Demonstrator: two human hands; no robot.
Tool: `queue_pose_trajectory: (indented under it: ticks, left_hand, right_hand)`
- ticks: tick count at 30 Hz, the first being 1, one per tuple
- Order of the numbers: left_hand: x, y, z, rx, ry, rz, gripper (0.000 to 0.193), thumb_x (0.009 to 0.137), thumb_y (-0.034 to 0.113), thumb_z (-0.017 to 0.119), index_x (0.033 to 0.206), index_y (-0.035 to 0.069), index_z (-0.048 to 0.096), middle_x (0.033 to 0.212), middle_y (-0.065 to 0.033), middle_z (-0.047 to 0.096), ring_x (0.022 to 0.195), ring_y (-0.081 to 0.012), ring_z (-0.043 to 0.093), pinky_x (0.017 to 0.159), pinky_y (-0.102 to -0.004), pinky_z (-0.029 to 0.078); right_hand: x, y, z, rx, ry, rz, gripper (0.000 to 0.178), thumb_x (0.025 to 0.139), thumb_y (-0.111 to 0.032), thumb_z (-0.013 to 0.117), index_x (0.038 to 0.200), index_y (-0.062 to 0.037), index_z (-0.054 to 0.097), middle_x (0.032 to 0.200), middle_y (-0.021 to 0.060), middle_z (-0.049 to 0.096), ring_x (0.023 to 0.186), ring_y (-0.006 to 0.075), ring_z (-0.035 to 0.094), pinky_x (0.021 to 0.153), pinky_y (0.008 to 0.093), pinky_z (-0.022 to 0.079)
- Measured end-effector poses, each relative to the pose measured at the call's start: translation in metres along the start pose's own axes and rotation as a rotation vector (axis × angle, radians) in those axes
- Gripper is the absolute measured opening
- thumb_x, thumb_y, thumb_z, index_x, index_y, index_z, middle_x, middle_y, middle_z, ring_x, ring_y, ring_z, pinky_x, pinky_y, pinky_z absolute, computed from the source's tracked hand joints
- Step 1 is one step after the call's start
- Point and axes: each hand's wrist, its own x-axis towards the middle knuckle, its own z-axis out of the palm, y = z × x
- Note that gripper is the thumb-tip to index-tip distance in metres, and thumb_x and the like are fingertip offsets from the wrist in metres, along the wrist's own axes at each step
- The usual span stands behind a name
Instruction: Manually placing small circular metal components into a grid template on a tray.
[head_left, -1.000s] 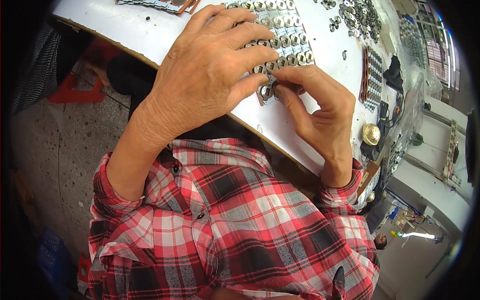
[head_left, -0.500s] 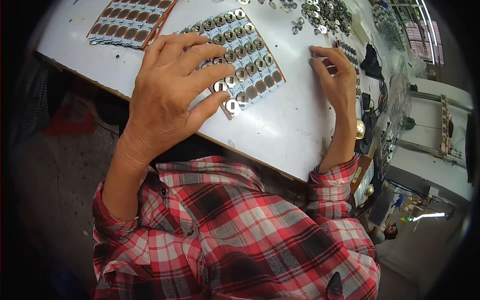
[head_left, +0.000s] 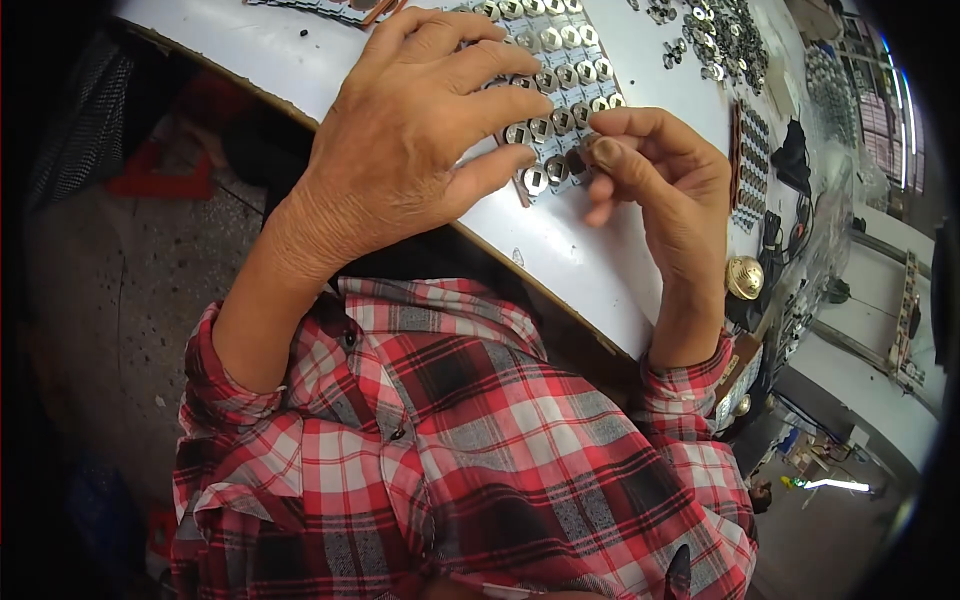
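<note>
My left hand [head_left: 415, 135] lies palm down, fingers spread, over the left part of a light-blue circuit board panel [head_left: 598, 88]. Rows of shiny round metal pieces with small square centres, such as one metal piece [head_left: 535, 180] at the near corner, cover much of it. Close to the panel's near right part is my right hand [head_left: 665, 185], thumb and forefinger pinched together. Anything between those fingertips is too small to make out. Part of the panel is hidden under both hands.
A pile of loose small metal pieces [head_left: 715, 40] lies at the far right of the white table [head_left: 570, 250]. More panels [head_left: 750, 165] are stacked to the right, others [head_left: 345, 8] at the far left. A gold-coloured dome [head_left: 744, 277] sits beyond my right wrist.
My right hand has moved left, from the bare tabletop to the panel's near right part. The left hand stays over the panel. The whole view has shifted.
</note>
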Motion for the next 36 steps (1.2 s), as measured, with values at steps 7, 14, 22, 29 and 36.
queue_pose_trajectory:
  ticks: [7,14,22,29,36]
  left_hand:
    - [0.01,0.002,-0.02,-0.067,-0.107,-0.021,0.029,0.083,0.021,0.08,0.109,0.008,0.074,0.117,-0.0102,0.069,0.116,-0.0304,0.059,0.101,-0.047,0.043]
    - [0.02,-0.051,0.074,-0.11,0.815,0.6,0.039,0.078,0.031,0.085,0.107,0.007,0.074,0.116,-0.0114,0.069,0.117,-0.0316,0.059,0.1,-0.0475,0.044]
    - [0.017,-0.052,0.071,-0.03,0.813,0.574,0.049,0.071,0.036,0.088,0.107,0.006,0.074,0.116,-0.0125,0.068,0.117,-0.0323,0.059,0.101,-0.0482,0.043]
    - [0.01,0.005,-0.019,-0.147,-0.084,-0.104,0.05,0.072,0.038,0.087,0.107,0.004,0.073,0.116,-0.0124,0.067,0.115,-0.0321,0.058,0.101,-0.0484,0.043]
    - [0.011,0.004,-0.017,-0.137,-0.088,-0.097,0.049,0.073,0.038,0.086,0.107,0.004,0.073,0.116,-0.0118,0.067,0.115,-0.0317,0.057,0.101,-0.0482,0.043]
  right_hand:
    - [-0.002,0.001,0.003,-0.011,0.013,0.005,0.022,0.095,-0.001,0.07,0.116,0.0083,0.07,0.094,0.0135,0.075,0.069,0.0133,0.07,0.056,0.0263,0.06]
    - [-0.007,0.007,-0.003,-0.26,-0.016,-0.11,0.017,0.093,0.004,0.065,0.109,0.0035,0.073,0.091,0.0052,0.073,0.073,0.0086,0.067,0.064,0.0218,0.056]
    - [-0.005,0.003,-0.008,-0.493,-0.064,-0.31,0.019,0.093,0.009,0.063,0.108,0.0047,0.073,0.092,0.0025,0.07,0.077,0.005,0.063,0.063,0.0192,0.048]
    - [-0.008,0.002,0.005,-0.475,0.049,-0.209,0.017,0.093,0.008,0.065,0.105,0.0021,0.075,0.093,0.0006,0.069,0.077,0.0049,0.063,0.065,0.0188,0.047]
    - [-0.001,0.011,-0.003,-0.482,-0.035,-0.273,0.014,0.088,0.006,0.07,0.1,0.0019,0.076,0.089,0.0012,0.066,0.076,0.0055,0.061,0.067,0.0205,0.047]
